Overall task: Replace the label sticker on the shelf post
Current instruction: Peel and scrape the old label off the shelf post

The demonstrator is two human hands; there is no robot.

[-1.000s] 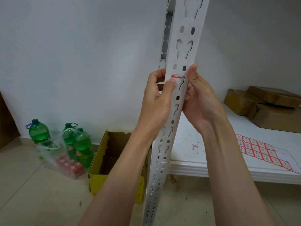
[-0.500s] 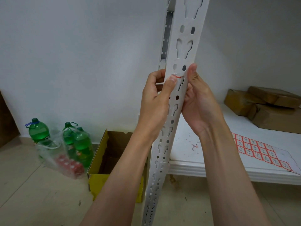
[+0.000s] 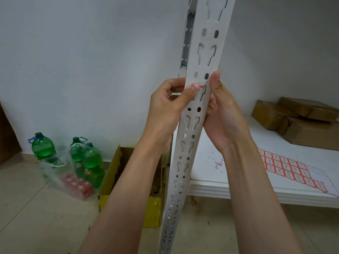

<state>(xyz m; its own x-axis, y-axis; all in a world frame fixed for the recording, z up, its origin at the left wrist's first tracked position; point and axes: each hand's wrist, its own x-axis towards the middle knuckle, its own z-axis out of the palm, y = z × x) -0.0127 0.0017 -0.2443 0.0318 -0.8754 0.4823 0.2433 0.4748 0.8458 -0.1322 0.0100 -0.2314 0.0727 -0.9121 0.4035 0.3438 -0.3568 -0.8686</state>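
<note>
A white perforated shelf post point(image 3: 190, 136) runs from the top of the view down to the floor. A red-edged label sticker point(image 3: 200, 86) sits on its front face at hand height. My left hand point(image 3: 168, 105) grips the post from the left, its thumb tip pressing on the left part of the sticker. My right hand point(image 3: 223, 114) grips the post from the right, thumb up along the post's right edge beside the sticker. A sheet of red-bordered label stickers point(image 3: 291, 169) lies on the white shelf point(image 3: 229, 186) to the right.
Brown cardboard parcels point(image 3: 300, 121) are stacked at the back right of the shelf. Small sticker scraps point(image 3: 218, 164) lie on the shelf near the post. On the floor to the left stand an open yellow box point(image 3: 113, 182) and green bottles point(image 3: 88, 160) in a plastic bag.
Both hands stay on the post. My left thumb has slid slightly up over the sticker, so less of its red edge shows.
</note>
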